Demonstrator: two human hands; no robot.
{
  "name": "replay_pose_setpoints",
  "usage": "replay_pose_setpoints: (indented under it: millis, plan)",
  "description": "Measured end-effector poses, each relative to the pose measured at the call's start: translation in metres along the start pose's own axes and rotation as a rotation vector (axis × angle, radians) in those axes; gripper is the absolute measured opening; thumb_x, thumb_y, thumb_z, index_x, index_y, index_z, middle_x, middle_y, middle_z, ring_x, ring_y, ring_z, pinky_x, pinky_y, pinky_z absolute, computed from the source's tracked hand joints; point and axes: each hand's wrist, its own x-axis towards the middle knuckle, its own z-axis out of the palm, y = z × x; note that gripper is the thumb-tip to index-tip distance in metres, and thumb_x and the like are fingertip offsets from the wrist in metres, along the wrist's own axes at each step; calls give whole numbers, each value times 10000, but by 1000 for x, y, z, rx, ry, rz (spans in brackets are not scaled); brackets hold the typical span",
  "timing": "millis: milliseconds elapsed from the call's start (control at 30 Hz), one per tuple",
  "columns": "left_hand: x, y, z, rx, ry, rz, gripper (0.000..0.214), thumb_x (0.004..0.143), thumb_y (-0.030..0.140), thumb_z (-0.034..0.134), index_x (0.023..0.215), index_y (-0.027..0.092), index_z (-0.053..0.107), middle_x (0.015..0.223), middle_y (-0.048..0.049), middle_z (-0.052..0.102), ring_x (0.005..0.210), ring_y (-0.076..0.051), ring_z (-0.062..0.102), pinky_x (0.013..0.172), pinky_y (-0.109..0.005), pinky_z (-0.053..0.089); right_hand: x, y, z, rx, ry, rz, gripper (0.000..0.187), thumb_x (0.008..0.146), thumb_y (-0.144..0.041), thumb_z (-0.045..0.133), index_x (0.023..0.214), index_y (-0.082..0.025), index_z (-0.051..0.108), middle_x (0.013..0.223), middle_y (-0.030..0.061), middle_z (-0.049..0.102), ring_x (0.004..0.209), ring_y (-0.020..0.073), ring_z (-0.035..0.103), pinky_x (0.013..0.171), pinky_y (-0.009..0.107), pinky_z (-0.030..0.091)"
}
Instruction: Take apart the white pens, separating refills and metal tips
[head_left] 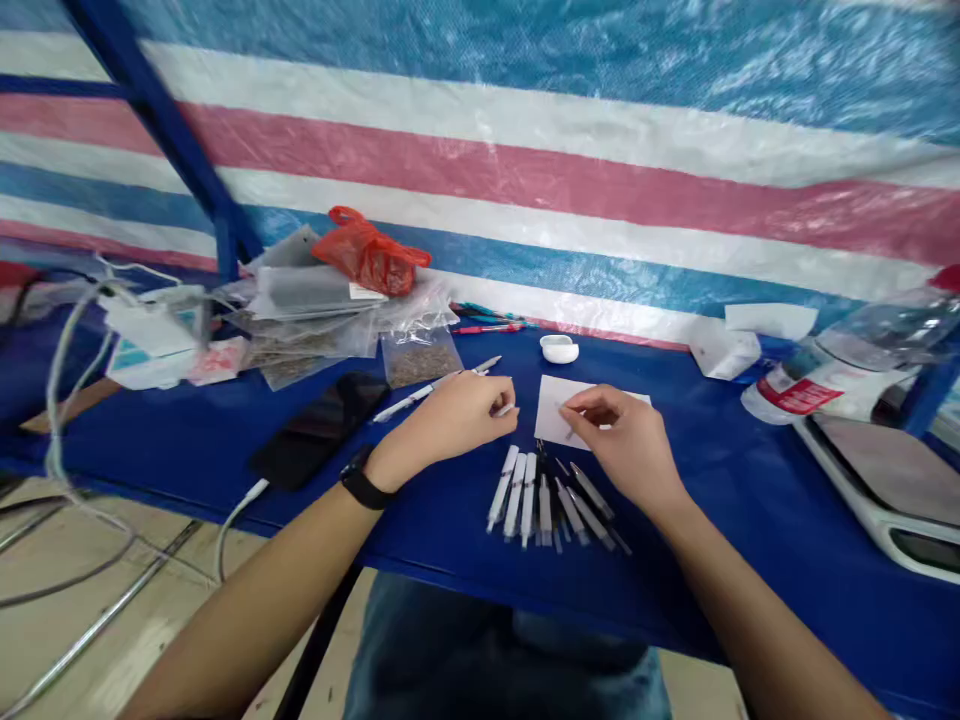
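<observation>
My left hand [465,412] is closed, and the tip of a white pen barrel [507,409] pokes out between its thumb and forefinger. Over a small white sheet of paper [552,402], my right hand [626,435] pinches a tiny thin piece, too small to name. Just below the paper lie several white pen barrels [514,492] side by side. Right of them is a fan of pen parts with silvery tips and grey grips [574,505]. A whole white pen [409,403] lies behind my left wrist.
A black phone [321,428] with a cable lies left. Plastic bags of small parts [421,355], an orange bag [369,255] and coloured pens [491,325] sit behind. A white earbud case [559,348] stands mid-back. A water bottle [806,388] and scale [892,480] are right.
</observation>
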Motion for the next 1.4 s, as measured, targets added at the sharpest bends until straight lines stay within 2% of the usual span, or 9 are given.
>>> replay_pose_setpoints:
  millis: [100,233,433,667,733,867,967,1267,1400]
  plan:
    - [-1,1,4,-122,56,92,165,1018,279,486,867,218,511,720,37,569,645,-157,552,659,-313,373,0,-2,3,51,-10,-27,172,750,-392,718,731,-225,753,732,47,763,621,196,672,611,332,551]
    - [-1,6,12,-238,138,183,172,1063,303,371,954,222,476,790,25,551,690,-152,540,673,-293,397,-2,-5,6,112,-11,-65,129,757,-355,741,743,-230,766,736,38,767,627,188,677,627,328,557]
    - [-1,16,19,-304,135,207,155,1033,352,469,950,225,504,653,72,440,612,-137,465,619,-262,336,-5,-9,10,203,3,-101,90,755,-307,731,723,-225,746,678,14,736,597,165,656,594,303,542]
    - [-1,15,17,-312,207,212,179,1033,317,442,909,211,514,719,44,516,612,-123,459,607,-252,332,-4,-6,11,249,-66,-71,146,787,-366,725,800,-221,735,771,33,749,673,176,666,639,319,533]
    - [0,15,17,-305,241,174,197,1029,335,463,881,213,511,669,56,484,581,-121,438,589,-253,317,-3,-6,8,142,-119,-35,164,798,-388,692,796,-225,714,757,27,730,654,175,638,631,321,503]
    - [2,15,16,-296,349,111,257,1013,343,510,793,215,471,594,79,405,542,-111,412,581,-256,298,-2,-11,3,-277,-315,81,198,778,-383,709,668,-232,642,649,7,646,626,190,578,616,327,417]
    - [3,14,15,-282,387,94,275,1002,333,535,766,215,459,586,81,400,542,-108,418,581,-255,299,-2,-17,4,-449,-424,133,244,801,-385,705,634,-231,616,689,18,657,688,213,594,657,338,397]
    - [2,11,17,-200,347,147,262,1023,333,510,793,208,496,674,48,505,556,-114,444,583,-263,297,-4,-30,10,-542,-501,245,165,835,-337,658,723,-222,696,734,20,675,717,216,608,722,355,381]
    - [2,9,19,-165,330,162,243,1032,332,495,823,210,512,655,54,507,553,-120,449,585,-264,300,-7,-32,13,-570,-482,267,148,819,-321,658,742,-220,734,734,18,689,720,214,624,763,368,373]
